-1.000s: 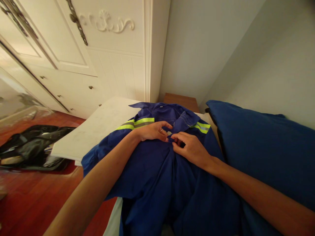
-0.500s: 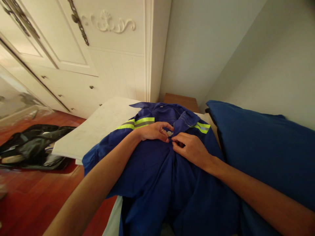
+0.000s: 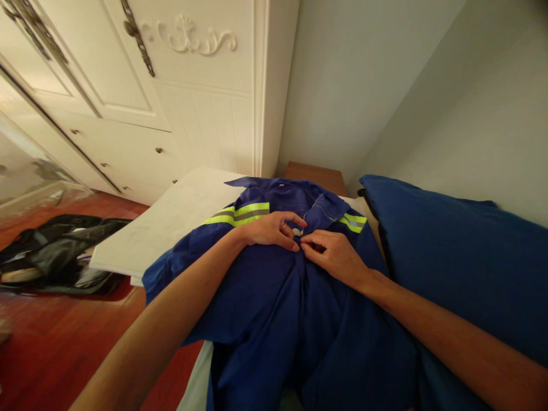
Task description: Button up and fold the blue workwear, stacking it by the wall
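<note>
A blue work jacket with yellow and grey reflective bands lies front side up, its collar pointing away from me. My left hand, a ring on one finger, is closed on the front edge of the jacket below the collar. Close beside it, my right hand pinches the opposite edge between thumb and fingertips. The fingertips of both hands nearly meet at the front opening. Whatever small part of the placket sits between them is hidden. A pale patch shows through the gap just above.
Beneath the jacket is a white board-like surface. A blue pillow lies at the right, by the wall. White cabinets stand behind, beside a small brown wooden piece. An open dark bag rests on the red wooden floor.
The fingers have shifted slightly at the jacket's front opening; my right fingers are pinched a little closer together. The jacket and the surroundings stay in place.
</note>
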Demonstrator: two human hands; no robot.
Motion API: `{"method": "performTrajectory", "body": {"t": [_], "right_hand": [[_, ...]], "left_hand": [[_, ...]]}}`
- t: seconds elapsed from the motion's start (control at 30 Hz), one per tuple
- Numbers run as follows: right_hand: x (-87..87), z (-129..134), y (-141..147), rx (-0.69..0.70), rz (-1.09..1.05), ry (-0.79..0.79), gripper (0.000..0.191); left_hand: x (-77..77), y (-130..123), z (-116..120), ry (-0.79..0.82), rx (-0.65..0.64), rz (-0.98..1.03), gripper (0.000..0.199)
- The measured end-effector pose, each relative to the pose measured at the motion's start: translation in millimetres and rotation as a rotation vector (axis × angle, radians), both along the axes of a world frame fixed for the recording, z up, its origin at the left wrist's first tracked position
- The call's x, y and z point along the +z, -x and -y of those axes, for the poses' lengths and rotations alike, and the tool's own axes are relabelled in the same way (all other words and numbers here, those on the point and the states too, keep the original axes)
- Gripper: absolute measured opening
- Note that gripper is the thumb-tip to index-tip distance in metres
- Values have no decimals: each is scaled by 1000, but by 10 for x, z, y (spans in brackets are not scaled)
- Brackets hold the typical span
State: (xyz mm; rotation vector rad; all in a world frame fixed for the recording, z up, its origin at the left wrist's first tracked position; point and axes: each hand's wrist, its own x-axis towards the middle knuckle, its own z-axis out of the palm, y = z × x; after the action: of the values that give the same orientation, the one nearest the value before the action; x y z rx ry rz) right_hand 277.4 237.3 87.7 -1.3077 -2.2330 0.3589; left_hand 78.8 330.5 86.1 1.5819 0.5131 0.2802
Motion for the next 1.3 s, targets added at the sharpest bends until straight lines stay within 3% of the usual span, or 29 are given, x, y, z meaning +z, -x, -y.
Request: {"method": "performTrajectory", "body": {"t": [0.33,0.5,0.63,0.9,1.1,1.3], "right_hand": [[-52,-4,16,-1,155,-114,17],[-43,-34,29,-89,-77,77,9],[-45,-65,6,-53,-275,233,15],[-64,-21,2,-99,-352,210,24],[-77,-25,-1,-103,-358,59,30],[-189,-71,-47,-204,-309,17,48]], "left_hand": [[-44,-2,-21,24,-32,19,74],[-20,-2,-11,60,-37,50,71],[-35,12,-36,60,-48,67,69],[32,43,-36,57,-34,93,59],[30,-28,-4,-11,151,198,48],[-9,-107,-70,-189,491,328,36]]}}
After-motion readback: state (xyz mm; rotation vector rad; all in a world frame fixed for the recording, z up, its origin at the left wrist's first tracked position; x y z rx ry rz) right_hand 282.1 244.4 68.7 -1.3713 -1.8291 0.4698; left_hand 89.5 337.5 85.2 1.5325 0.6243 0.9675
